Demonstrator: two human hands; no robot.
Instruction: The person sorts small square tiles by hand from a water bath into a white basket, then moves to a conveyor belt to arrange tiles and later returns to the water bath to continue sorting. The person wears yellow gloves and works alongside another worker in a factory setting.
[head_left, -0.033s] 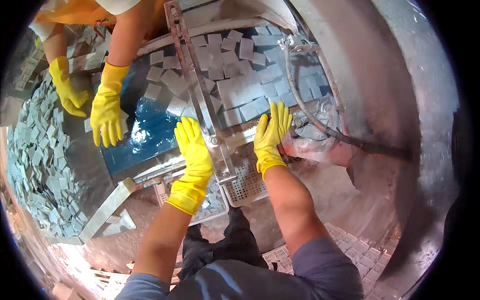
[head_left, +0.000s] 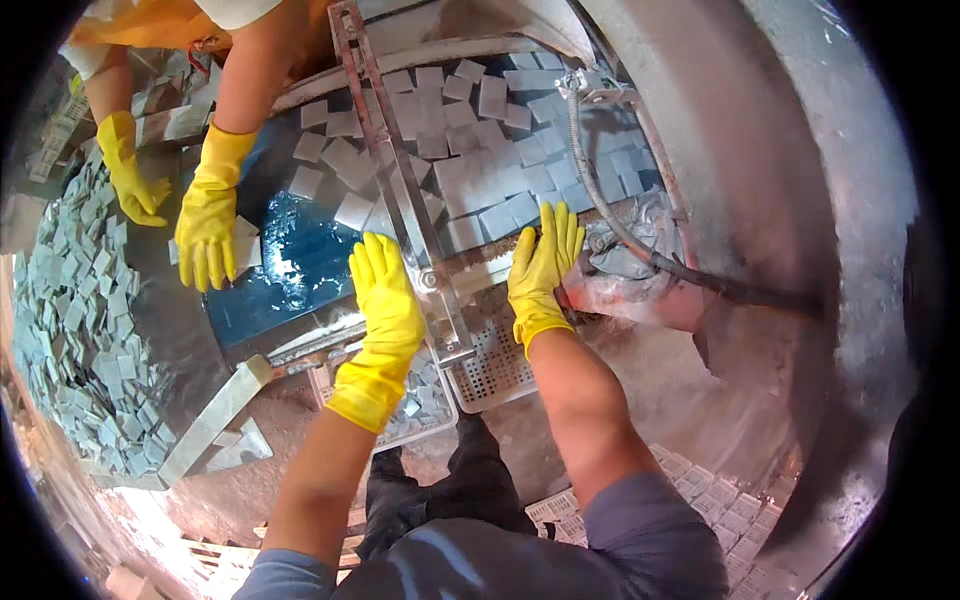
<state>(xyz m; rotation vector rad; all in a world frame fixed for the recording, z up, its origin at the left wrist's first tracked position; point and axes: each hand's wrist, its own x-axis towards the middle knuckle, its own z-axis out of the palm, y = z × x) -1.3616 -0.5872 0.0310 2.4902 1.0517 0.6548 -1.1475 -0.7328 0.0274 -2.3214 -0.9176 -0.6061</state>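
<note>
Wet blue surface [head_left: 275, 312] is seen left of the left hand [head_left: 385, 295], pale tiles [head_left: 487, 180] beyond the right hand [head_left: 541, 268]; both hands are held flat, unclosed.

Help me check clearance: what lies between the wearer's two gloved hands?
In the head view, a slotted metal bar and a pale ledge lie between the left hand and right hand.

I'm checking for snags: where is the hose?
In the head view, the hose curves through the right half, from above the wearer's right hand down to its right.
</note>
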